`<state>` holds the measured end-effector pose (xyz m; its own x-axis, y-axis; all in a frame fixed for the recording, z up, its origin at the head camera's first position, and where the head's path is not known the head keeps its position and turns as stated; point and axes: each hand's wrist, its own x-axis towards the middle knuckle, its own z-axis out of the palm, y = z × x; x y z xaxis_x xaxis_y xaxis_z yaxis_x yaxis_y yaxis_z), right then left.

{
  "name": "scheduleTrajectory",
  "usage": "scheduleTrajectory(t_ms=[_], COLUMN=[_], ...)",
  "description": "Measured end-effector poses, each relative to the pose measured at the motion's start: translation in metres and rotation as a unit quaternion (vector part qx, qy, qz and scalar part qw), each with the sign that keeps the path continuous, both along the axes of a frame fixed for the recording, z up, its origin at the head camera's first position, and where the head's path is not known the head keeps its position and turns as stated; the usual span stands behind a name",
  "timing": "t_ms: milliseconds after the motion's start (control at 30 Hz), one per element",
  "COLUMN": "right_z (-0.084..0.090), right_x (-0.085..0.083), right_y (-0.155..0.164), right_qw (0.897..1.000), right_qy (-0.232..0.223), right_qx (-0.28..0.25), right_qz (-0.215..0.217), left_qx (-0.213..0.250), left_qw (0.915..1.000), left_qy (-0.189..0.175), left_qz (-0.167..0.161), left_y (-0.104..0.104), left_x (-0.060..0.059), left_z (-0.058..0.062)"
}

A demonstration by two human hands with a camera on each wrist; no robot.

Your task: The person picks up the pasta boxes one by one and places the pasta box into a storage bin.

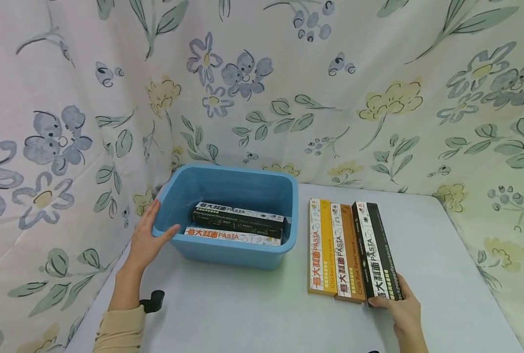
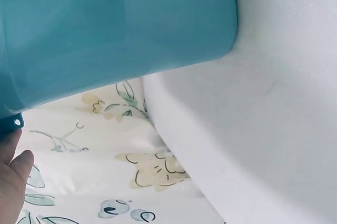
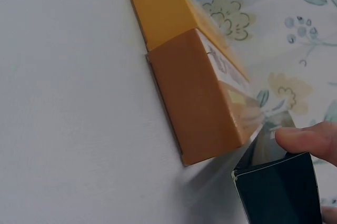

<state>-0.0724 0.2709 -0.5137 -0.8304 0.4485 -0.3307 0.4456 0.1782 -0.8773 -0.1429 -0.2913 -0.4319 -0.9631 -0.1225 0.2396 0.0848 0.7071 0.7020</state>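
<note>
My right hand (image 1: 399, 306) grips the near end of a black pasta box (image 1: 377, 250), thumb on top and fingers along its right side. In the right wrist view, that box's dark end (image 3: 279, 190) appears tilted and raised off the table. Just left of it lie a brown pasta box (image 1: 348, 252) and a yellow pasta box (image 1: 321, 245), side by side. My left hand (image 1: 147, 238) rests on the left rim of a blue bin (image 1: 231, 250), fingers fairly straight and thumb spread over the front rim. Its fingertips touch the bin's edge in the left wrist view.
Inside the bin lie another black pasta box (image 1: 237, 218) and a white-faced pasta box (image 1: 233, 236) with orange lettering. Everything stands on a white table (image 1: 244, 309). A flower-patterned curtain (image 1: 262, 88) hangs behind and along the left side.
</note>
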Motion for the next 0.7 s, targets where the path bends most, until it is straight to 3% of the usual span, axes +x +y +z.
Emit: scheduleTrajectory(t_ms=[700], right_z=[0.031], right_x=[-0.001], right_y=[-0.008], right_qw=[0.999], right_qy=[0.014], right_qx=[0.016], right_qz=[0.026], left_qx=[-0.002], left_qw=[0.9999], left_qy=[-0.01], left_qz=[0.003], left_y=[0.001], left_x=[0.002], left_z=[0.004])
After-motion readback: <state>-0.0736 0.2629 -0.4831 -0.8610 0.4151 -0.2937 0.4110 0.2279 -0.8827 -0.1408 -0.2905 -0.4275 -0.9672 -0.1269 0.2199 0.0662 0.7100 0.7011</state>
